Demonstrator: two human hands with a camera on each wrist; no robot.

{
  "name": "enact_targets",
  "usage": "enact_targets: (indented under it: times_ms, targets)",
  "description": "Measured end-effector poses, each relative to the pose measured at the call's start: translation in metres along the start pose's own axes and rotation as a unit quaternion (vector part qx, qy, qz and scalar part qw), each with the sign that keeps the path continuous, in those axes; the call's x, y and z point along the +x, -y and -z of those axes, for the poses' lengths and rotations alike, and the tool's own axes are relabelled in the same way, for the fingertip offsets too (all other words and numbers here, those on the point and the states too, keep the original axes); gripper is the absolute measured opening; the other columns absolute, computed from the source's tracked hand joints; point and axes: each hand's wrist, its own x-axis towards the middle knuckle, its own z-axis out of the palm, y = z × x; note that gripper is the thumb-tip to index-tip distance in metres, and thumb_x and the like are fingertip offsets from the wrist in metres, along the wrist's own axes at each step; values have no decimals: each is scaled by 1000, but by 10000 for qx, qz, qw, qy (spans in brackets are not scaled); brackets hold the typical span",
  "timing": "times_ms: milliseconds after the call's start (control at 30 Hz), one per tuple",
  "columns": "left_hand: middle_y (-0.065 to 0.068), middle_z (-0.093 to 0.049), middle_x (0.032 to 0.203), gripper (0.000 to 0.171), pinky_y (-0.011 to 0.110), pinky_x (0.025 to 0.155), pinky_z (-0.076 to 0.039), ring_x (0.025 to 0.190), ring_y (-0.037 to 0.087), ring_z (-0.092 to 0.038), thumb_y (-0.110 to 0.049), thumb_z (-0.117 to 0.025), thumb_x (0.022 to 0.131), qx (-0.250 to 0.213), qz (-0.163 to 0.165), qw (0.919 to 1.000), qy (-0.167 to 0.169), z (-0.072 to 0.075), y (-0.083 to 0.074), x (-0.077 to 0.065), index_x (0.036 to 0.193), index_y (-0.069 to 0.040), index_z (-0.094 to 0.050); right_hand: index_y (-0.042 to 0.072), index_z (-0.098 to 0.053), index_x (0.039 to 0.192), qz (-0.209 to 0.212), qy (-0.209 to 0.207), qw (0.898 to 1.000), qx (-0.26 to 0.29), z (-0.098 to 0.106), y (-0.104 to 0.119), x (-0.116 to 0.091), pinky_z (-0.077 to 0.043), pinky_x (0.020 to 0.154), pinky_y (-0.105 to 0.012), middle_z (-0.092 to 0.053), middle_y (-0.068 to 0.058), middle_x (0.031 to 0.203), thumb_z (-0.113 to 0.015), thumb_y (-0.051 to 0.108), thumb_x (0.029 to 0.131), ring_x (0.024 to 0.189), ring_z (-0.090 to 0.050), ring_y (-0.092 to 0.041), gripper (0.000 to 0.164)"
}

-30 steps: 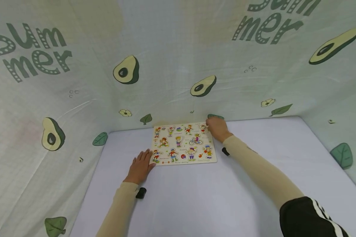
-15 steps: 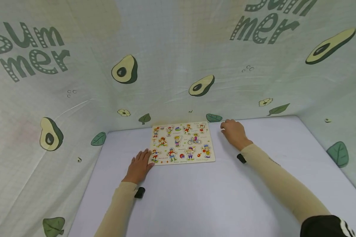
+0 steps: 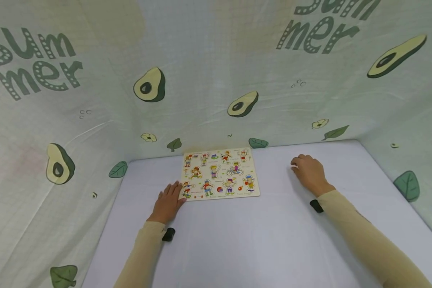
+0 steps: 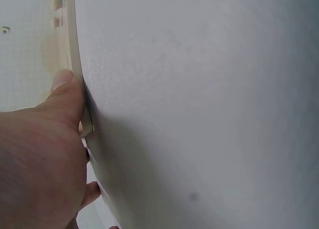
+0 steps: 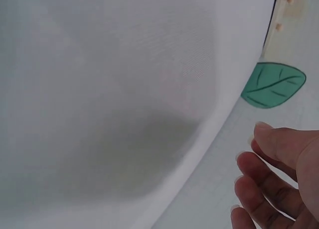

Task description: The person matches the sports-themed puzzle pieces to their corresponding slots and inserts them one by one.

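A wooden puzzle board with colourful children-at-sport pieces lies flat on the table near its back edge. At the board's front left corner rests my left hand, fingers spread on the table. In the left wrist view, the thumb of the left hand lies against the edge of the puzzle board. To the right of the board, apart from it, my right hand hovers over the table. The right wrist view shows the right hand with loosely bent fingers and nothing in them.
The white tabletop stretches in front of the board and to both sides. A pale curtain printed with avocados, leaves and lettering hangs along the back and sides of the table. A black strap piece shows under the right wrist.
My right hand has left the board's back right corner and moved to the right, away from it. The left hand stays at the front left corner; the board lies as before.
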Motion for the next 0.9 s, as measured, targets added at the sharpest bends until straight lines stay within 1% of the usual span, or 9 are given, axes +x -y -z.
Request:
enact_targets:
  times_ms: [167,300,467,667,767,900]
  targets:
    - [23,-33,169,66,72,121,-26,156,50,-27,-33,-59,109,11,51,10000,10,-3,5,-1,161,1,-37,-5,-76,104,-97,-77,9999,71,4,-15,-15,-57,69,-57,-73,-22,96,-80,2,90,87,-68,-44,16]
    - [24,-34,168,64,73,120,-27,155,51,-28,-32,-58,110,40,-29,10000,-11,-4,7,-2,160,2,-38,-5,-76,103,-156,-163,9997,76,6,-25,-25,-57,68,-58,-73,-22,95,-80,1,89,86,-68,-46,15]
    - [25,-34,168,61,73,120,-27,154,51,-29,-31,-56,110,4,-59,10000,-29,-2,6,-6,158,3,-40,-6,-76,104,-261,-115,9996,92,9,-35,-36,-57,69,-59,-73,-23,95,-79,0,89,88,-68,-47,16]
    - [26,-34,168,61,73,120,-26,154,52,-28,-31,-56,111,-10,-69,10000,-45,-1,6,-5,159,4,-39,-6,-76,104,-371,-213,9990,123,14,-45,-45,-55,66,-58,-72,-23,93,-80,-1,88,83,-67,-45,17]
    - [25,-32,169,62,73,121,-25,155,51,-27,-32,-54,111,17,-55,10000,4,-2,7,-4,160,3,-37,-7,-76,104,-452,-173,9987,140,14,-49,-50,-55,65,-57,-71,-24,94,-80,0,88,82,-66,-44,18]
    - [26,-32,168,63,74,121,-24,155,52,-26,-32,-54,111,-39,-71,10000,-2,-2,8,-3,160,3,-37,-7,-75,106,-562,-83,9983,140,12,-55,-58,-55,66,-57,-70,-25,96,-80,2,89,83,-66,-44,20]
